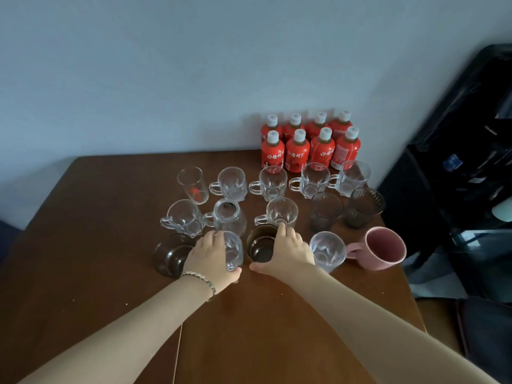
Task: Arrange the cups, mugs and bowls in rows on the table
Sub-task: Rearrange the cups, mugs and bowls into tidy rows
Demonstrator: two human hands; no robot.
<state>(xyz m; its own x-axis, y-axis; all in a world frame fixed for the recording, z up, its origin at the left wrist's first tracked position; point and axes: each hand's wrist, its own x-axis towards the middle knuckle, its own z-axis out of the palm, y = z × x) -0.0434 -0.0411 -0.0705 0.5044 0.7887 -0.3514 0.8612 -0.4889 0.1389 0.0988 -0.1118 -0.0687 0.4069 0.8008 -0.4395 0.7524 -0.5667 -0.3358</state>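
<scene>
Glassware stands in rough rows on the brown table (97,273). My left hand (209,254) grips a clear glass mug (234,250) in the front row, fingers over its rim and thumb below. My right hand (288,248) grips a dark glass cup (260,246) beside it, fingers on the far rim, thumb at the near base. A dark glass bowl (170,254) sits left of my left hand. A clear mug (327,250) and a pink mug (383,248) stand to the right. Behind are several clear mugs, a tall glass (192,184) and two smoky tumblers (325,210).
Several red bottles (310,142) with white caps stand at the table's back right against the wall. A black unit (457,167) stands to the right of the table. The table's right edge runs close to the pink mug.
</scene>
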